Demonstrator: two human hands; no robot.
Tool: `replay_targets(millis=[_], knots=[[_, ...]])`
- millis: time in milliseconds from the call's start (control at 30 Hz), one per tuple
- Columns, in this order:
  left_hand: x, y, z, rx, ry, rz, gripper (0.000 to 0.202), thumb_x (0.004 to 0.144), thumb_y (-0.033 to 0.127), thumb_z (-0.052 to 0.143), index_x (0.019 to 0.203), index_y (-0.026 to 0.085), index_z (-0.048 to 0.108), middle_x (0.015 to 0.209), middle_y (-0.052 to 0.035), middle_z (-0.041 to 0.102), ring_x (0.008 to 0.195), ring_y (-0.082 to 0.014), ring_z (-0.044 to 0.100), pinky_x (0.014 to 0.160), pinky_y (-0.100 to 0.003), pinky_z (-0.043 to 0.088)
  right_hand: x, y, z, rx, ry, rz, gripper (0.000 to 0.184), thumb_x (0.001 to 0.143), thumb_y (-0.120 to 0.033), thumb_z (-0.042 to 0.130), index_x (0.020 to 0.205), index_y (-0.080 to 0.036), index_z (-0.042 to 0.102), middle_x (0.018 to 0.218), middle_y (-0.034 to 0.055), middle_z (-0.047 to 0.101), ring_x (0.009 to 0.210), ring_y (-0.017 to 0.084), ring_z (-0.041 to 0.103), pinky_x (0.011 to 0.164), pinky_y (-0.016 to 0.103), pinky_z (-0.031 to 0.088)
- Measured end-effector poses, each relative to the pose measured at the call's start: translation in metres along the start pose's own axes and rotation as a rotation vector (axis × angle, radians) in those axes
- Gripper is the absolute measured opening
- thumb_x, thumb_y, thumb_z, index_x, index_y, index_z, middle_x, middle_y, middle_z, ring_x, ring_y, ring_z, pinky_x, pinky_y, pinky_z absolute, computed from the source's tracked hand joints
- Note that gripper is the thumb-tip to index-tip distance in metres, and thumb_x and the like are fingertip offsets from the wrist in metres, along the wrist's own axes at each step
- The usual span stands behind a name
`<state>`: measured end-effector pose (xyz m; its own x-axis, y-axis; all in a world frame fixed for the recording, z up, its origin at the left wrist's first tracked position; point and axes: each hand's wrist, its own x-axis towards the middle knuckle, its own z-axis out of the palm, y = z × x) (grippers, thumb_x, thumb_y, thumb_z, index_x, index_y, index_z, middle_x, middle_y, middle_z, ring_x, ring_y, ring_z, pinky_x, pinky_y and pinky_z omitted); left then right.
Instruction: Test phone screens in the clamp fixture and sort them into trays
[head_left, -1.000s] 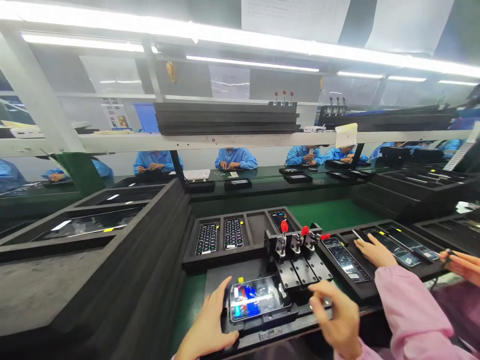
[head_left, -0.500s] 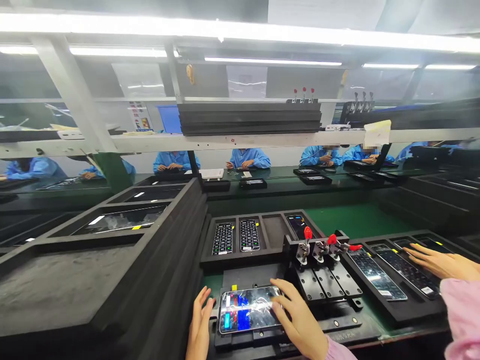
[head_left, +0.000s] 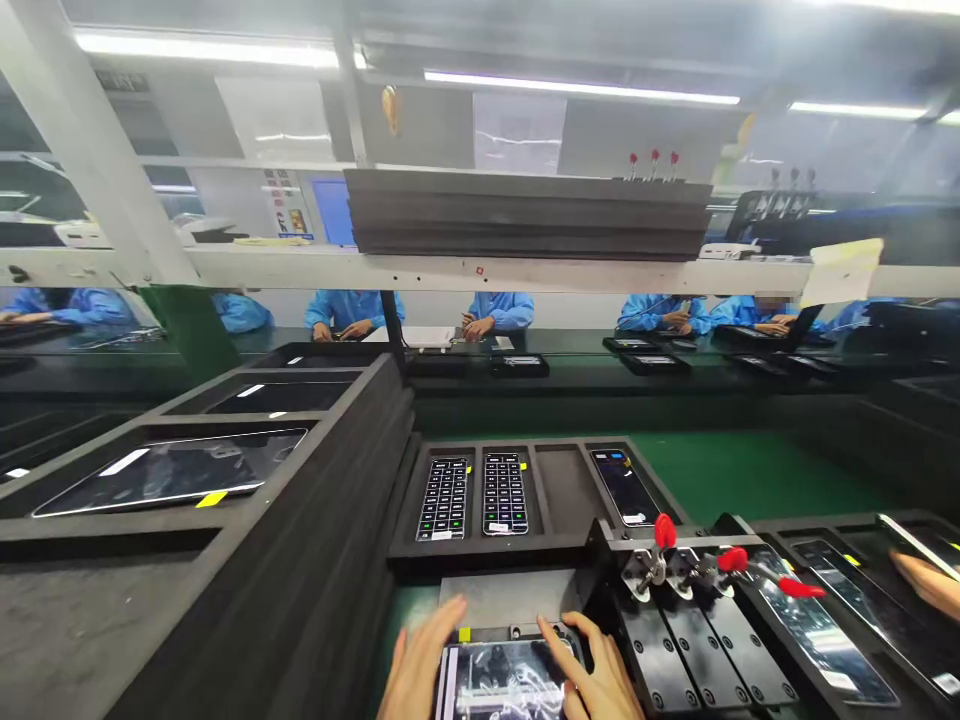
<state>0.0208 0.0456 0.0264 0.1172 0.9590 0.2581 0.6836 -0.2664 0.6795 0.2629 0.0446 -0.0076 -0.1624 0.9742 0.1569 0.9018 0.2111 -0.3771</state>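
A smartphone (head_left: 510, 668) lies sideways in a black test fixture (head_left: 517, 632) at the bottom centre, its lower part cut off by the frame. Its lit screen shows greyish bands and glare, and a yellow tab (head_left: 465, 634) sticks out at its upper left. My left hand (head_left: 421, 662), slightly blurred, is along the phone's left end with fingers stretched out. My right hand (head_left: 598, 668) spreads its fingers over the right end, fingertips at the glass. Beside it stand the fixture's toggle clamps (head_left: 697, 570) with red-tipped levers above black pressing blocks (head_left: 690, 640).
Behind the fixture, a foam tray (head_left: 559, 490) holds several phones. Stacked trays (head_left: 322, 500) rise at left. On the right, a co-worker's hand (head_left: 930, 582) holds a tilted phone (head_left: 919, 543) over another tray (head_left: 821, 530). People in blue sit across the bench.
My left hand has moved in against the phone's left end. The screen has gone from coloured blocks to greyish bands. The co-worker's hand has lifted a phone. The view has shifted.
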Motion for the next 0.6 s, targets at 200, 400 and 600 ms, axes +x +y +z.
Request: replay_targets(millis=[200,400,600], knots=[[0.025,0.041,-0.011,0.19,-0.513,0.018,0.101,0.06,0.047,0.067,0.14,0.028,0.009,0.128,-0.0116,0.049,0.12,-0.0343,0.04,0.1,-0.065,0.011,0.0,0.001,-0.003,0.035,0.006,0.003,0.074,0.066,-0.005,0.043,0.126,-0.048,0.037,0.122,0.0006,0.046,0.107,0.024,0.05,0.096,0.044,0.036],[0.03,0.054,-0.02,0.144,-0.57,0.052,0.114,0.048,0.045,0.075,0.139,0.034,0.007,0.128,-0.0075,0.048,0.119,-0.0333,0.041,0.103,-0.062,0.003,-0.004,-0.003,-0.009,0.255,0.122,-0.028,0.067,0.075,-0.01,0.04,0.136,-0.036,0.027,0.125,0.0032,0.044,0.109,0.02,0.049,0.093,0.032,0.041],[0.031,0.051,-0.02,0.161,-0.546,0.141,0.105,0.049,0.038,0.073,0.136,0.039,0.014,0.122,-0.003,0.052,0.113,-0.0283,0.047,0.103,-0.061,0.002,-0.025,-0.012,-0.063,0.501,0.306,-0.33,0.039,0.086,-0.03,0.042,0.126,-0.029,0.045,0.128,0.0048,0.045,0.118,0.022,0.044,0.097,0.031,0.039]])
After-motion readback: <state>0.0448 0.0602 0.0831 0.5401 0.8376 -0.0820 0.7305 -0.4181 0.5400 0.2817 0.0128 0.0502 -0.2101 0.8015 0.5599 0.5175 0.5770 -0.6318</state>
